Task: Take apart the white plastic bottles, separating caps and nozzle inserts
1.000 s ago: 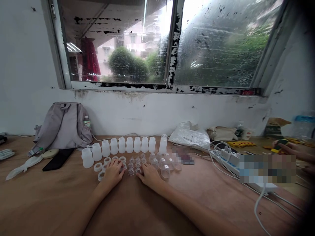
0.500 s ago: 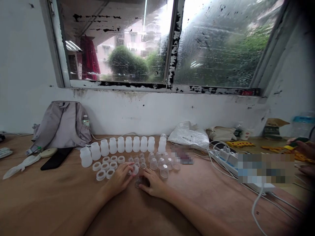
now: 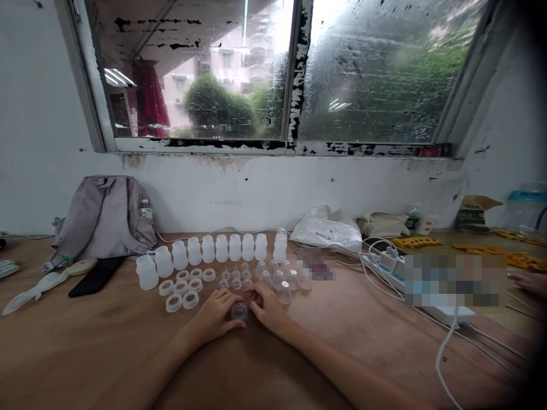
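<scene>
My left hand (image 3: pixel 213 314) curls its thumb and fingers around a translucent ring (image 3: pixel 239 311) with a clear nipple inside it, low over the table. Just to the right of the ring is my right hand (image 3: pixel 268 310), its fingers bent and apart, with nothing visible between them. Several clear nipples (image 3: pixel 236 282) stand in rows beyond my hands. Loose white rings (image 3: pixel 174 303) lie to the left, and clear domed caps (image 3: pixel 284 293) are grouped to the right. Behind them runs a row of frosted bottles (image 3: pixel 208 249); the rightmost bottle (image 3: pixel 280 246) wears a clear cap.
At the left are a grey backpack (image 3: pixel 102 216), a black flat case (image 3: pixel 96 277) and a crumpled white bag (image 3: pixel 36 291). A silvery plastic bag (image 3: pixel 327 230) lies behind the caps. Cables and a power strip (image 3: pixel 448 316) are at the right, near another person's hand (image 3: pixel 530 282).
The ring in my left hand has moved right and down, around the clear nipple. My right hand has let go of that nipple and shifted slightly away. The other person's hand has moved mostly out of view.
</scene>
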Demonstrator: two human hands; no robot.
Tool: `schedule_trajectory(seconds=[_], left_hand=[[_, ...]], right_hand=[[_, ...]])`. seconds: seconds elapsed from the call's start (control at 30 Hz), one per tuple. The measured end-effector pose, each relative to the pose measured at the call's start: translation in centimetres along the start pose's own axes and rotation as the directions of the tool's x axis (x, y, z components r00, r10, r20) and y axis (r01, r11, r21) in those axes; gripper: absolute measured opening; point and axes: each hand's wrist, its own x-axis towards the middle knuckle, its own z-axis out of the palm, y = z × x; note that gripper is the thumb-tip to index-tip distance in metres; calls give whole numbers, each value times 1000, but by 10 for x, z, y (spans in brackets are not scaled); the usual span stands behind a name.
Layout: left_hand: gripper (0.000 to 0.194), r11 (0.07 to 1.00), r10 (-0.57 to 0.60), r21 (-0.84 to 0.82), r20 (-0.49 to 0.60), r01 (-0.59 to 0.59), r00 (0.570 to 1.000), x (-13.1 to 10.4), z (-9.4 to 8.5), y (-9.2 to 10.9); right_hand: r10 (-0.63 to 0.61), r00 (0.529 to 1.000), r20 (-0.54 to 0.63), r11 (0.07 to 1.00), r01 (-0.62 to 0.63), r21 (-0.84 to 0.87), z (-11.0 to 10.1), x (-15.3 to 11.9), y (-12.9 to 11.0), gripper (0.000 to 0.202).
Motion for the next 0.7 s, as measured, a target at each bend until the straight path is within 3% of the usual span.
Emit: schedule_trajectory(seconds=[0.23,0.33,0.53,0.7], left_hand=[[39,1000,-22,-3,1,22,1000,0,1,-1],[25,997,-51,-52,-32,49,998,1,2,0],[25,895,-321,-371,-152,247,935,7,7,2],[27,760,-434,-573,-96,307,896,8,8,12]], right_hand=[[4,1000,17,1000,-3,-26,0,1,-1,29],[-17,999,35,999,18,-35,0,0,0,35],[-197,970,146,980,199,3,-3,-8,-13,46],[-142,988,57,989,143,-22,5,-11,-18,19]])
